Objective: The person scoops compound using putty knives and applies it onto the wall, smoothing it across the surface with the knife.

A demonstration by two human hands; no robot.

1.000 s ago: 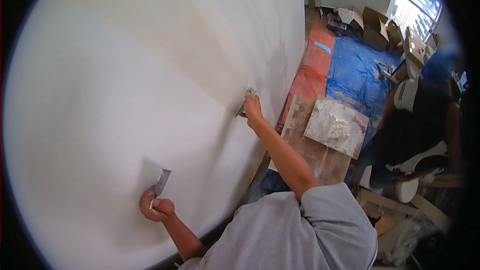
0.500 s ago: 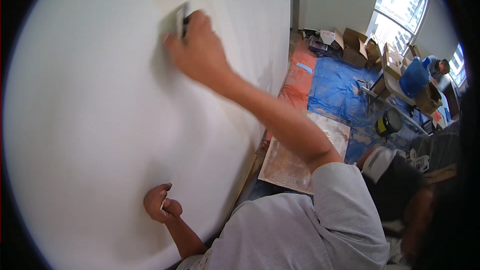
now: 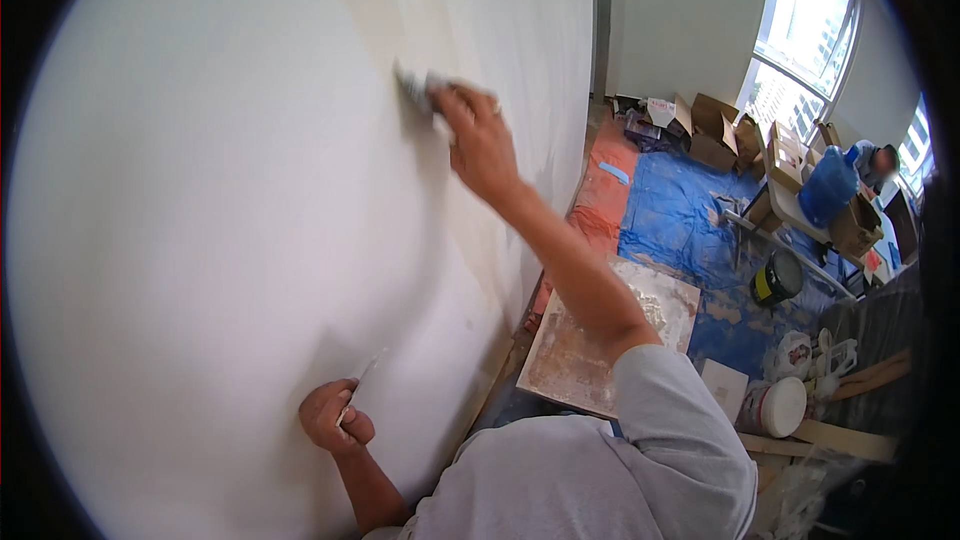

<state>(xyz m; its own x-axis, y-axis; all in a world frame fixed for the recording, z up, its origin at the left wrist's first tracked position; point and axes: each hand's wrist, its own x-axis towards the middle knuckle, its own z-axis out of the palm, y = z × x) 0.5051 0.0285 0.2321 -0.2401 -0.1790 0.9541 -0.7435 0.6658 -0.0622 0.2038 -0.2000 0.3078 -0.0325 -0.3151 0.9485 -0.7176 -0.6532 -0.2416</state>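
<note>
The right hand (image 3: pixel 478 145) is stretched up and out against the white wall (image 3: pixel 230 190), its fingers wrapped around the handle of a putty knife (image 3: pixel 415 90) whose blade lies on the surface at about head height. The left hand (image 3: pixel 335 415) waits low down, close to the wall, fingers curled shut around a second, smaller scraper (image 3: pixel 362 380) that angles up toward the plaster; its blade is thin and edge-on here, so whether it touches the wall is hard to say.

To do this stroke well, the blade probably wants to lie at a shallow angle with even pressure across its width, pulled in one steady pass so the edges feather out and leave no ridge. With the arm this extended, the risk as I judge it is the wrist tipping and one corner digging in.

On the floor beside the wall lies a square mixing board (image 3: pixel 610 340) smeared with pale compound, resting partly on a blue tarp (image 3: pixel 690 210). A dark bucket (image 3: pixel 777 280) with a yellow label stands on the tarp; its contents do not show. A white tub (image 3: pixel 775 407) nearer the person is closed with a lid. Open cardboard boxes (image 3: pixel 715 135) sit further back under the window, and another person in blue (image 3: pixel 835 180) bends over there.
</note>
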